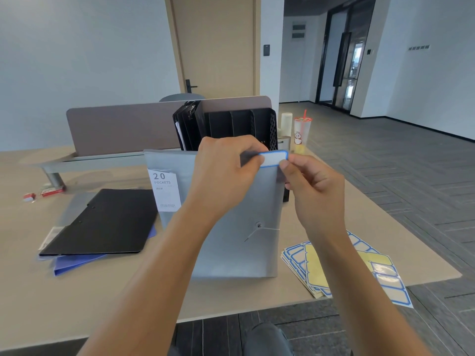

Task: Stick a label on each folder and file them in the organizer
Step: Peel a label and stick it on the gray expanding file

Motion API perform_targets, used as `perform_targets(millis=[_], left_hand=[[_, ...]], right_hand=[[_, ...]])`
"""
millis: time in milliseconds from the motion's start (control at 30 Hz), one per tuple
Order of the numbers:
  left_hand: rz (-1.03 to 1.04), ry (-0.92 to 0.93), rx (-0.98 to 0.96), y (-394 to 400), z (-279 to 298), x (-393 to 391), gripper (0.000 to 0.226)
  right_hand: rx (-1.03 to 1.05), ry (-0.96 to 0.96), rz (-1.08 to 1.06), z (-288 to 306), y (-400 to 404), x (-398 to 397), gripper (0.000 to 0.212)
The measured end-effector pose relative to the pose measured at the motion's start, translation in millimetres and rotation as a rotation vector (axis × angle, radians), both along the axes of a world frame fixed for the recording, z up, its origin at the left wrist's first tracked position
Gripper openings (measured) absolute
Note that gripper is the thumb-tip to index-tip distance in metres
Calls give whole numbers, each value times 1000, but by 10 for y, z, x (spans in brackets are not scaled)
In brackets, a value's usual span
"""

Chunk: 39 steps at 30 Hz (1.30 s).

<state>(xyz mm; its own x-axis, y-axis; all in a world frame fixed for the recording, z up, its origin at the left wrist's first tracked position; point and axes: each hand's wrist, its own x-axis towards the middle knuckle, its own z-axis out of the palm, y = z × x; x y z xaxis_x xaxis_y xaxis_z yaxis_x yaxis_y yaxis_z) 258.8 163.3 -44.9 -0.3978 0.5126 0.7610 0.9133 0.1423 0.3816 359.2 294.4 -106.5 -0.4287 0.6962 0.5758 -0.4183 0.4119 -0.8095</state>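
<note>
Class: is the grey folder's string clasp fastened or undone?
Undone: the string trails loose from the button on the grey folder.

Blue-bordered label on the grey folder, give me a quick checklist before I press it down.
1. Blue-bordered white label at the top right corner of the grey string-tie folder: ok.
2. Left hand holds the label's left end: ok.
3. Right hand pinches its right end: ok.
4. Label fully stuck flat: cannot tell.
5. Black mesh organizer has free slots: ok.
6. Spare label sheets on the beige table: ok.
</note>
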Motion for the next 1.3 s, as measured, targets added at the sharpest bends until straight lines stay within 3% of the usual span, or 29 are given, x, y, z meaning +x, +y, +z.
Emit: perform_targets(millis=[233,433,567,667,733,800,900,1067,1133,1300], left_hand=[[12,20,-4,-43,-3,-12,17],[186,199,-2,-287,-222,-49,61],[364,13,133,-632,-464,-191,79],[394,-294,183,-817,-606,-295,92],[337,-496,200,-890,-697,-374,90],[270,-617,193,-930,-808,-457,74],[247,-656,191,-935,-971,-538,60],[203,-670,217,-816,-1130,-557,75],[189,-682,230,-762,-1166,-577,80],[188,-676,234,-618,-1200,-632,78]], right_hand=[[-97,-95,266,-114,-60,73,22],[-113,-161,313,-343,-118,14,11],[-113,-129,195,-435,-192,-80,6],[-180,-84,180,-412,-271,-136,11],[-176,-81,177,-402,-292,-180,11],[-143,-95,162,-411,-283,-223,6],[-149,-105,137,-416,-279,-235,2],[-152,-234,187,-593,-227,-174,12],[-147,-280,211,-725,-211,-148,7],[-144,-292,261,-838,-192,-74,18]])
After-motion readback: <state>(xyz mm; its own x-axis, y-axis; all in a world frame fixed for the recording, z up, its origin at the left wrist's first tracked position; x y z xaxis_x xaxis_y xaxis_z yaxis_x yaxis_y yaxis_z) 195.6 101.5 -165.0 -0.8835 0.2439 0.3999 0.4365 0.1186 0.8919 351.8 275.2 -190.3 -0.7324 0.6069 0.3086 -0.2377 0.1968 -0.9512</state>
